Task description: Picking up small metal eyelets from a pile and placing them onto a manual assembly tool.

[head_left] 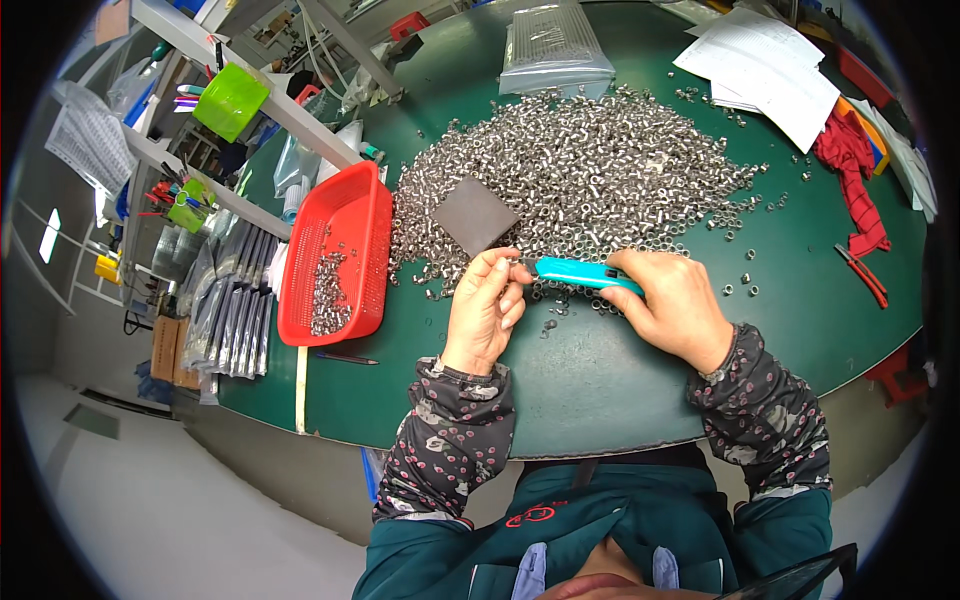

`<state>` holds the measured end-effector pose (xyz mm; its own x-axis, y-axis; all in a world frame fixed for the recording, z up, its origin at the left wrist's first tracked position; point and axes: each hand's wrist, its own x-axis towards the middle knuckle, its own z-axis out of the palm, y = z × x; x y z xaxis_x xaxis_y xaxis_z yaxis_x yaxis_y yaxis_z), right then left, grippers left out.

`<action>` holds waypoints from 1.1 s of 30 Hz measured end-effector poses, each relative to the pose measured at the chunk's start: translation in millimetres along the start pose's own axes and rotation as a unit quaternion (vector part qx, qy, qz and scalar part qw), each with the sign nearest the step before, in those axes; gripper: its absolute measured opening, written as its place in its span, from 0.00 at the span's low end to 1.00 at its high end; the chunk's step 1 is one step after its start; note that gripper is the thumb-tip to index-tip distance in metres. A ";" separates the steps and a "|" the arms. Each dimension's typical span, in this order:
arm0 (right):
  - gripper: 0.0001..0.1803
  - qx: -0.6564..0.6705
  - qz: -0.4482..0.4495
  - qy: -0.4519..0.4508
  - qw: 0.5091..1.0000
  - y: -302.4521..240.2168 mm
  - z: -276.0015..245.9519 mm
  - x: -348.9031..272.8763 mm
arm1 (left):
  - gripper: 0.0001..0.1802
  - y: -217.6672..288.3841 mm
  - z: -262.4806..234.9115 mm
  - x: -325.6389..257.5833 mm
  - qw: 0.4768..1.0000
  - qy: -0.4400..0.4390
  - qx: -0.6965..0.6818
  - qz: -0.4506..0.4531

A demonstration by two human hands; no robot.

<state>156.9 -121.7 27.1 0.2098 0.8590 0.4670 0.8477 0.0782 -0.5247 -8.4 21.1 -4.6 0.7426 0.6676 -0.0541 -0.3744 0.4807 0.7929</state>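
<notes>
My right hand (668, 305) grips a turquoise utility knife (580, 272) whose tip points left toward my left hand (487, 305). The left hand's fingers are pinched together at the knife's tip, apparently on a small metal part that is too small to make out. Both hands hover over the near edge of a big heap of small silvery metal nuts (590, 170) spread on the dark green table (590, 380). A dark grey square block (474, 214) lies on the heap just beyond my left hand.
A red plastic basket (340, 250) with several metal parts stands left of the heap. Clear bags (556, 45) and white papers (765, 65) lie at the back. A red cloth (852, 165) and red-handled pliers (862, 274) lie to the right. Shelving with green bins (230, 100) stands at left.
</notes>
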 end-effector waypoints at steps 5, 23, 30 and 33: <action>0.11 0.003 -0.009 0.001 1.000 -0.3 0.2 -0.3 | 0.09 -0.6 -0.8 -0.9 1.000 0.007 -0.004 -0.011; 0.11 0.002 -0.001 -0.031 1.000 1.5 2.5 -1.7 | 0.09 -2.5 8.6 -4.6 0.998 0.044 0.047 -0.020; 0.12 -0.007 -0.006 -0.022 1.000 0.8 2.0 -1.7 | 0.09 -4.0 8.8 -4.6 0.995 0.059 0.082 -0.007; 0.12 -0.019 -0.004 -0.029 0.999 -0.5 0.4 -1.4 | 0.09 -4.0 8.4 -4.6 0.994 0.067 0.084 -0.012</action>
<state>156.0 -122.7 26.5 0.1753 0.8866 0.4280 0.8677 0.0664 -0.4927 -5.6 11.4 -2.4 0.6654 0.7321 -0.1461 -0.2509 0.4036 0.8799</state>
